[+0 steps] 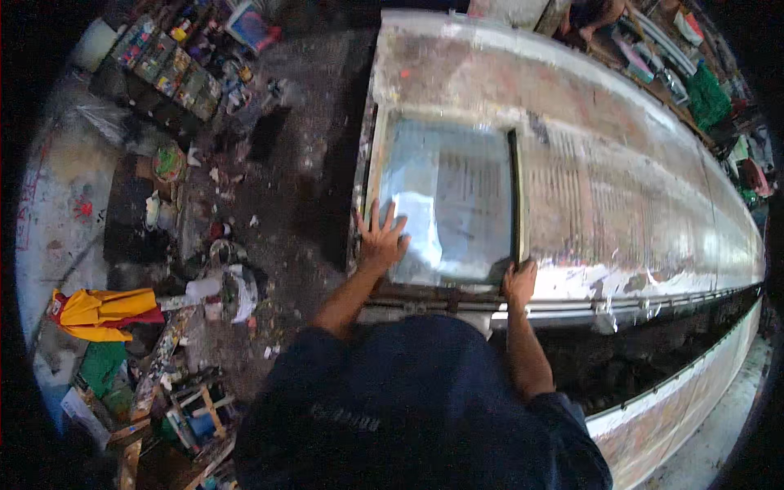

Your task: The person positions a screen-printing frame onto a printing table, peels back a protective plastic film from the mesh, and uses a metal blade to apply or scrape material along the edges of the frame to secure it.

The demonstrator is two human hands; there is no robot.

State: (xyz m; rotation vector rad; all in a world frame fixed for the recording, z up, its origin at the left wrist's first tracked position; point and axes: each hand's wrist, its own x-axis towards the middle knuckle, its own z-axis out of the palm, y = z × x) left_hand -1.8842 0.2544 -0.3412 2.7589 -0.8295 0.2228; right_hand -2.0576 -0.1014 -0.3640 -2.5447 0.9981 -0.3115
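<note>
A screen-printing frame [516,188] with a pale bluish translucent mesh [416,163] lies flat on the long, paint-stained table [637,196] before me. My left hand [382,237] rests on the frame's left side with its fingers spread, the fingertips reaching over the border of the mesh. At the near right corner, my right hand [519,282] is closed round the frame's edge. Part of that grip is hidden from above. A bright reflection shows on the mesh, and faint darker rows are visible through it.
A metal rail [588,309] runs along the table's near edge, with a dark gap beyond it. A yellow garment [106,313] hangs at the left. Paint containers fill a rack [167,69] at far left. A person's bare limb [600,23] shows beyond the table, near a green cloth [707,96].
</note>
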